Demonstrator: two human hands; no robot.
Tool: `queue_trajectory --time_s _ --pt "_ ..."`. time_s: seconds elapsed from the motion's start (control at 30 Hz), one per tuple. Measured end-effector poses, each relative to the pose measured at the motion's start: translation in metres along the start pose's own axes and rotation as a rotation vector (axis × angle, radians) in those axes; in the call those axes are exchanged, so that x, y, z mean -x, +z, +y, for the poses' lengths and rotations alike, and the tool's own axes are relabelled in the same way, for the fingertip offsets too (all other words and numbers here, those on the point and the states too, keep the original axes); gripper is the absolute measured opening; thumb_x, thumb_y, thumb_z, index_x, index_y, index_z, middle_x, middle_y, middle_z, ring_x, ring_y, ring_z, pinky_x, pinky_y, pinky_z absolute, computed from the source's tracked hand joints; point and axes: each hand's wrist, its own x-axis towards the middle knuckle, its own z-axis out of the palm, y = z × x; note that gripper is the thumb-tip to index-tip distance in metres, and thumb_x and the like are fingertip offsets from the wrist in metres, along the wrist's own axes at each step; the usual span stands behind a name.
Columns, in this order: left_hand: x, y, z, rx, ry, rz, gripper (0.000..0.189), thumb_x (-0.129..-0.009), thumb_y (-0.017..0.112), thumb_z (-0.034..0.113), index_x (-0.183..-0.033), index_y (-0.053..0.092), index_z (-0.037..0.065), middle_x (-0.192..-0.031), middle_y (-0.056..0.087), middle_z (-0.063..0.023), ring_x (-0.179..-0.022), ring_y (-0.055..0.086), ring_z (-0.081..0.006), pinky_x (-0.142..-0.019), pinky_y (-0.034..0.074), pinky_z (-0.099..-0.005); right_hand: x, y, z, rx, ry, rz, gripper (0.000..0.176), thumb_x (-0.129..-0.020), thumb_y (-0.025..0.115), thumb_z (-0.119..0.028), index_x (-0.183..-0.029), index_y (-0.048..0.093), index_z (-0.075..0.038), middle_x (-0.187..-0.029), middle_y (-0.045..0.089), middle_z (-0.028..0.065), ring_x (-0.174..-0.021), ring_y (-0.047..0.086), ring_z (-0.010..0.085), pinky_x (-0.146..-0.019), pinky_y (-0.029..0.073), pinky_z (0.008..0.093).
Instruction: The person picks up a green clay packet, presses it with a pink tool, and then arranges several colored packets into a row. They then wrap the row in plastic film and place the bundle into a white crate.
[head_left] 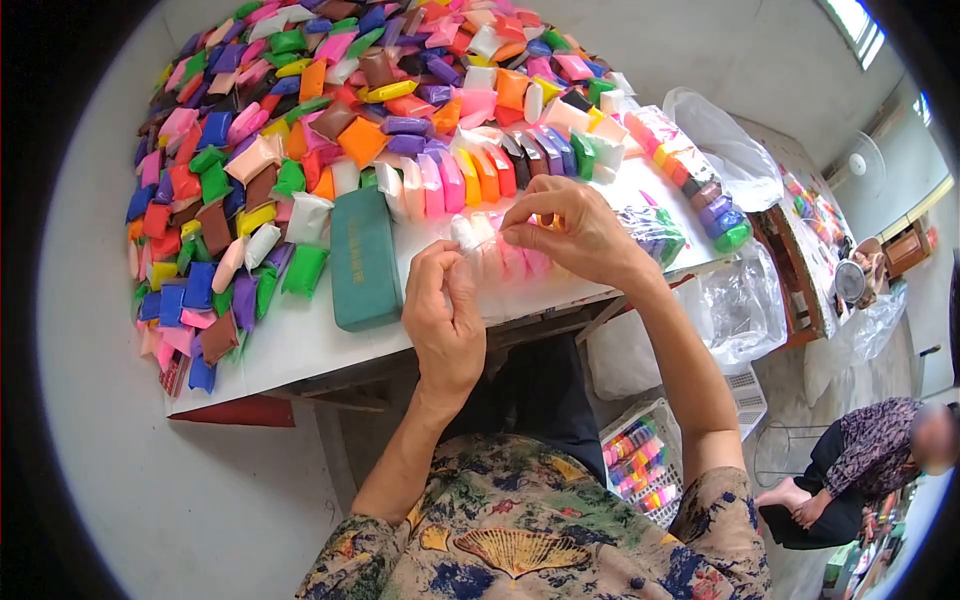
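A row of small white and pink packets (511, 262) lies in front of me at the table's edge, seemingly inside a clear plastic bag (530, 285). My left hand (445, 315) is closed at the row's left end, thumb and fingers pinching the bag. Over the right part of the row, my right hand (575, 232) also pinches the thin film between thumb and forefinger. Its hand hides some of the packets. Just behind stands a line of upright packets (488, 175) in several colours. A green box (364, 260) sits left of my left hand.
A large heap of coloured packets (330, 110) covers the table's back and left. Filled clear bags (700, 190) lie at the right end, and a plastic sack (735, 305) hangs there. Below stands a white basket (640, 465) of packets. Another person (860, 465) sits at the lower right.
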Motion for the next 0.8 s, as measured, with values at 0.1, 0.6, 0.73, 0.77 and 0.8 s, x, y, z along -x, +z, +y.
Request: queue_trajectory --time_s 0.1,0.6,0.73,0.77,0.8 --pt "-0.001 0.001 -0.002 0.049 -0.033 0.009 0.020 -0.104 0.048 0.015 -0.100 0.055 -0.003 -0.102 0.060 -0.0092 -0.087 0.052 -0.0148 -0.080 0.044 -0.0280 -0.002 0.002 0.004 -0.012 -0.019 0.019 0.019 -0.082 0.074 -0.022 -0.086 0.074 -0.004 -0.082 0.062 0.0104 -0.086 0.061 0.0282 -0.076 0.047 0.0408" --pt "-0.016 0.005 0.004 0.065 -0.239 0.070 0.038 -0.105 0.047 0.022 -0.083 0.059 -0.007 -0.074 0.055 -0.0051 -0.067 0.049 -0.0112 -0.063 0.041 -0.0281 -0.015 -0.002 0.005 -0.094 0.206 -0.153 0.035 -0.086 0.072 -0.033 -0.083 0.069 0.002 -0.075 0.066 0.0098 -0.073 0.062 0.0206 -0.067 0.048 0.0354" --pt "-0.017 0.007 -0.004 -0.032 -0.213 0.074 0.039 -0.103 0.049 0.022 -0.079 0.058 -0.007 -0.070 0.055 -0.0068 -0.062 0.048 -0.0126 -0.058 0.040 -0.0304 -0.016 0.000 0.009 -0.072 0.207 -0.137 0.038 -0.084 0.072 -0.037 -0.080 0.072 0.001 -0.074 0.069 0.0126 -0.070 0.066 0.0236 -0.067 0.049 0.0376" --pt "-0.018 0.008 -0.009 -0.075 -0.186 0.083 0.039 -0.103 0.050 0.021 -0.078 0.057 -0.008 -0.068 0.054 -0.0079 -0.060 0.048 -0.0135 -0.058 0.040 -0.0314 -0.017 0.000 0.010 -0.057 0.220 -0.139 0.038 -0.083 0.073 -0.037 -0.080 0.072 0.001 -0.073 0.069 0.0125 -0.070 0.066 0.0233 -0.066 0.049 0.0375" --pt "-0.020 0.009 -0.013 -0.119 -0.157 0.093 0.039 -0.102 0.051 0.021 -0.076 0.056 -0.008 -0.067 0.054 -0.0090 -0.059 0.048 -0.0144 -0.057 0.040 -0.0324 -0.019 0.001 0.012 -0.042 0.234 -0.142 0.038 -0.082 0.073 -0.038 -0.080 0.072 0.001 -0.073 0.069 0.0123 -0.070 0.066 0.0231 -0.066 0.049 0.0375"
